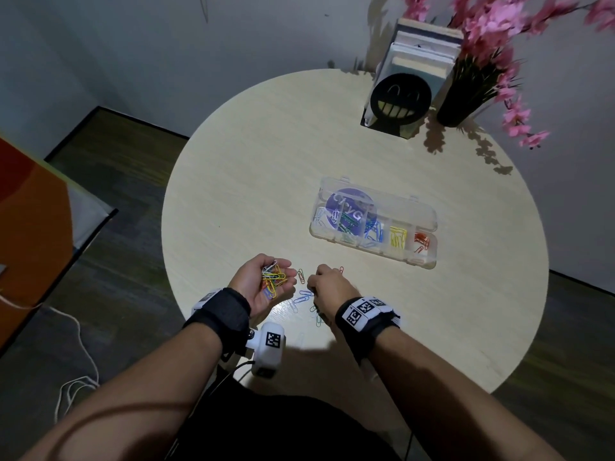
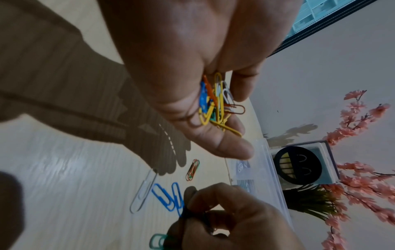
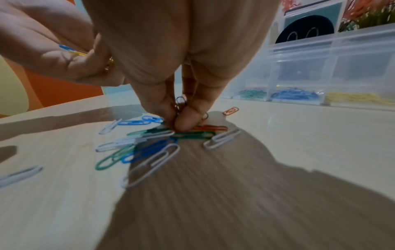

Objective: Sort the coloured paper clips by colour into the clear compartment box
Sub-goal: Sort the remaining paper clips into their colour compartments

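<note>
Low centre of the head view, right hand point(image 1: 327, 283) grip pinches loose clips point(image 3: 149, 143) on the counter point(image 1: 266, 154), compartment box point(image 1: 374, 221) upper right; left hand point(image 1: 266, 281) cups a mixed bunch point(image 1: 274, 276).

office corner | round table point(image 1: 266, 154) | books point(image 1: 422, 51) | flower vase point(image 1: 466, 94)

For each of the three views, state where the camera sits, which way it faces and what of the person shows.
Head: worn on the head, looking forward and down at the round table; both forearms, left hand and right hand show.
Left wrist: looks along the left hand, which cups mixed clips; the right hand shows below.
Right wrist: sits low, looking along the right hand at the loose clips.
Shared: all three show the compartment box and the smiley bookend.
</note>
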The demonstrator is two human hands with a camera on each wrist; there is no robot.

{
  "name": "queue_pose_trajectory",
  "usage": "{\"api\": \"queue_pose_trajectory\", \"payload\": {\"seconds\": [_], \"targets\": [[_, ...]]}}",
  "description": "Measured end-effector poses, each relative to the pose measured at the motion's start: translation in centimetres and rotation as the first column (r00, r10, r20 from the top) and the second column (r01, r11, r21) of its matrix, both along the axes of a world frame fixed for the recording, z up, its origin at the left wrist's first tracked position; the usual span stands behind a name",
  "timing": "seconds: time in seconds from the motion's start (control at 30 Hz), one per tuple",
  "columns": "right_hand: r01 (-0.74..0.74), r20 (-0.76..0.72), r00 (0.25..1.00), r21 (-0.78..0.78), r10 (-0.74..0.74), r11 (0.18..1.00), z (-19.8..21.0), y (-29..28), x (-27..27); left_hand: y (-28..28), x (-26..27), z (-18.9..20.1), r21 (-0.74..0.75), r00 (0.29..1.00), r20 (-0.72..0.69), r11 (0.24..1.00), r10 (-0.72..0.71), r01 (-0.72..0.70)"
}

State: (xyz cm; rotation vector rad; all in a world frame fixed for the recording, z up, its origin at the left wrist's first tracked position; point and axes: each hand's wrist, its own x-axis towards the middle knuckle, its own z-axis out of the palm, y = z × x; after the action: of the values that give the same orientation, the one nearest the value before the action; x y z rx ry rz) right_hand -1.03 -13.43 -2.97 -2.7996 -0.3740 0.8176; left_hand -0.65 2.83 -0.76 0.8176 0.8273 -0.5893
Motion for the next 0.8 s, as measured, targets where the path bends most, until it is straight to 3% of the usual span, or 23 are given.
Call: {"api": "queue_pose_trajectory", "payload": {"seconds": [0.1, 0.2, 0.3, 0.4, 0.47, 0.6, 0.73, 0.8], "targets": [[0.019, -0.014, 1.0, -0.061, -0.02, 0.998, 0.2, 0.3, 0.1, -0.4, 0.0, 0.0, 0.011, 1.0, 0.006, 1.0, -0.014, 0.014], [0.157, -0.026, 0.987, -0.002, -0.157, 0.988, 0.9, -0.3, 0.6, -0.9, 0.0, 0.2, 0.016, 0.999, 0.017, 0.999, -0.028, 0.028], [0.354, -0.061, 0.935, 0.135, -0.349, 0.925, 3.0, -1.8, 1.4, -1.5, 0.3, 0.7, 0.029, 0.999, 0.015, 0.998, -0.049, 0.049], [0.473, -0.106, 0.876, 0.375, -0.47, 0.797, 6.4, -2.9, 1.6, -3.0, 0.5, 1.5, 0.019, 0.995, 0.004, 0.995, -0.099, 0.099], [0.405, -0.047, 0.898, 0.481, -0.438, 0.778, 8.8, -3.0, 1.5, -4.5, 0.7, 2.2, -0.028, 0.992, 0.012, 0.992, -0.126, 0.126], [0.231, 0.042, 0.954, 0.53, -0.297, 0.816, 11.7, -2.5, 0.8, -7.6, 0.8, 4.2, -0.232, 0.991, 0.067, 0.964, -0.116, 0.129], [0.196, 0.03, 0.969, 0.507, -0.244, 0.839, 13.0, -3.8, 0.2, -9.4, 1.0, 5.2, -0.356, 0.997, 0.065, 0.932, -0.047, 0.067], [0.241, 0.016, 0.954, 0.55, -0.299, 0.8, 13.8, -5.1, 0.3, -9.9, 1.1, 5.7, -0.396, 0.996, 0.082, 0.916, -0.032, 0.062]]}}
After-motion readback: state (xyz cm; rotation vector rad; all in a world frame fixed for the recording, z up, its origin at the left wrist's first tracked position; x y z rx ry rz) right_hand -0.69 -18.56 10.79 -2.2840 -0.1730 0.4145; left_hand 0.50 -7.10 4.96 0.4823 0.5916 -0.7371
